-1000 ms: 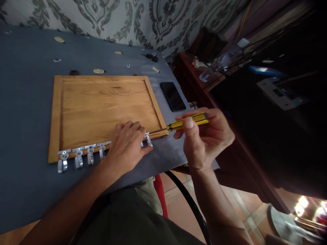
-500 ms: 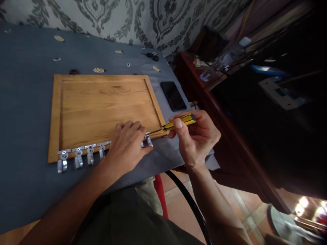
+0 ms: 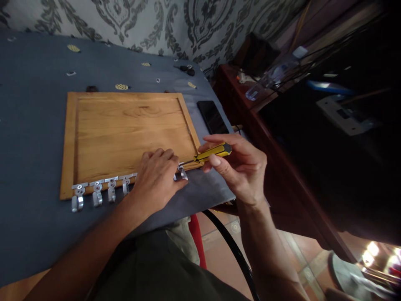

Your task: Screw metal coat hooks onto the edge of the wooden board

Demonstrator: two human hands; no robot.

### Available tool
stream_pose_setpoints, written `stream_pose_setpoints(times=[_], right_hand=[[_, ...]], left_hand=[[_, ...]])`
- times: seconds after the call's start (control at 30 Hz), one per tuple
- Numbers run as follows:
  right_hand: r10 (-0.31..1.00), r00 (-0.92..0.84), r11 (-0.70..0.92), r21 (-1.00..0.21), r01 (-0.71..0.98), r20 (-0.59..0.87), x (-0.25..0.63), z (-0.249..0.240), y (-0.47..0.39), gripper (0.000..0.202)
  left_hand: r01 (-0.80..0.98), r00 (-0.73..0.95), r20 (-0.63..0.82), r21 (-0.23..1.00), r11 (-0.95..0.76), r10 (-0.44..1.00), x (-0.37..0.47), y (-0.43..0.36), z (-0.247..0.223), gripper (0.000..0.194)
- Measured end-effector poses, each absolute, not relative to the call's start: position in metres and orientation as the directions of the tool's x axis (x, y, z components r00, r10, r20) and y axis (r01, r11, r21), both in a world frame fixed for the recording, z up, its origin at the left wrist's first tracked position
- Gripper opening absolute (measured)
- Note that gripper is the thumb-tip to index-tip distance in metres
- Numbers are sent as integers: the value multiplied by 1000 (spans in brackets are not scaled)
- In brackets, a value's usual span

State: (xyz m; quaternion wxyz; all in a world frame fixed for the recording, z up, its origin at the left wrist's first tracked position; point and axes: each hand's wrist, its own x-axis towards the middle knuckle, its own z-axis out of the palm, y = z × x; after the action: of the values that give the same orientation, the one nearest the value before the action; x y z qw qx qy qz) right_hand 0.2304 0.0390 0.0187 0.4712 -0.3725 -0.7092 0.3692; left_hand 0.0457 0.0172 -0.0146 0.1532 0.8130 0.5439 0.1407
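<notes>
A framed wooden panel (image 3: 131, 129) lies flat on the blue tablecloth. Several silver metal hooks (image 3: 97, 195) line its near edge. My left hand (image 3: 158, 177) rests over that edge, its fingers and thumb closed on the hook (image 3: 182, 172) at the right end of the row; the palm hides part of the row. In my right hand (image 3: 239, 163) is a yellow and black screwdriver (image 3: 213, 153), pinched between thumb and fingers. Its shaft points left, and the tip meets the upper part of that hook near my left fingertips.
Right of the panel lies a black phone (image 3: 213, 117). Dark keys (image 3: 187, 70) sit at the cloth's far edge. On the right stands a dark wooden desk (image 3: 282, 154) with a plastic bottle (image 3: 275, 75) and cables. A black curved tube (image 3: 230, 242) passes below the table edge.
My right hand has shifted slightly left, and its fingers have opened out somewhat around the screwdriver handle. The handle has rotated a little. My left hand stays in place.
</notes>
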Motion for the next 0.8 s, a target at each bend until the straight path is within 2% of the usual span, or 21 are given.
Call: stream_pose_setpoints(times=[0.07,0.17,0.33,0.5,0.6,0.67,0.8], right_hand=[[856,-321,481,-854,200,406,233,19,40,18],[826,-272,559,-777,290,493,232,15,42,8],[791,-160,600,-697,393,590,224,8,43,22],[858,-174,514,-802,304,483,224,11,39,18],[889,-211,449,-866,221,407,228,12,35,25],[892,-236,429,-886,176,385,230,12,34,30],[888,-239,431,-893,130,393,231,12,33,23]], left_hand=[[839,369,71,404,-365,927,46,17,-14,26],[838,365,71,411,-360,928,45,16,-13,26],[840,364,65,407,-357,929,45,17,-15,26],[843,363,69,401,-359,929,46,17,-15,26],[845,361,73,396,-359,930,46,17,-14,26],[842,368,77,395,-367,927,46,16,-13,24],[836,379,78,399,-377,922,45,16,-14,23]])
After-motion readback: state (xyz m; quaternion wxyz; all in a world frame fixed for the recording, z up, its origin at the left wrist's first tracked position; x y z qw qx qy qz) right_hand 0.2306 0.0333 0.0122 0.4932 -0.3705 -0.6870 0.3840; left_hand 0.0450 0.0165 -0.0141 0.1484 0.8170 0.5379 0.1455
